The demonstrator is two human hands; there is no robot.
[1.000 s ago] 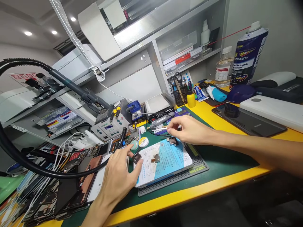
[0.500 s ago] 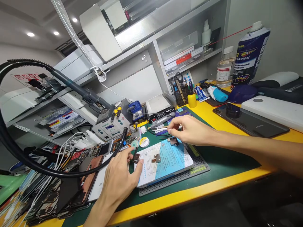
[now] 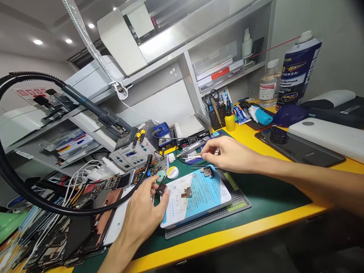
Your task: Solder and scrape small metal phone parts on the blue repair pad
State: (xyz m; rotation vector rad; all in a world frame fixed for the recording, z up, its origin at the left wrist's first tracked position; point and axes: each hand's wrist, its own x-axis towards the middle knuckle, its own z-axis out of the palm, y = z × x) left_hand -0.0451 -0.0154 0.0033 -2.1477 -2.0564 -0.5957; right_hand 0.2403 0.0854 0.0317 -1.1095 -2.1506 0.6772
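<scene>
My left hand [image 3: 146, 204] pinches a small dark module [image 3: 162, 189] at the left edge of a blue and white box [image 3: 201, 201]. A small metal part with a brown flex connector [image 3: 187, 192] lies on the middle of the box, and another dark-edged metal module [image 3: 207, 172] rests near its far right corner. Beyond that corner, my right hand [image 3: 217, 152] is closed, thumb against fingertips, beside a thin white-tipped tool [image 3: 194, 156]; what it grips is too small to make out.
A perforated grey mat [image 3: 241, 204] lies under the box. Stacked phone parts [image 3: 71, 235] and a black hose [image 3: 85, 212] are at left. A soldering station [image 3: 132, 153], yellow bottle [image 3: 230, 122] and spray can [image 3: 298, 72] stand behind; a dark phone [image 3: 301, 148] lies right.
The box has shifted slightly down and left in view. My left hand still holds the dark module, and my right hand has barely moved.
</scene>
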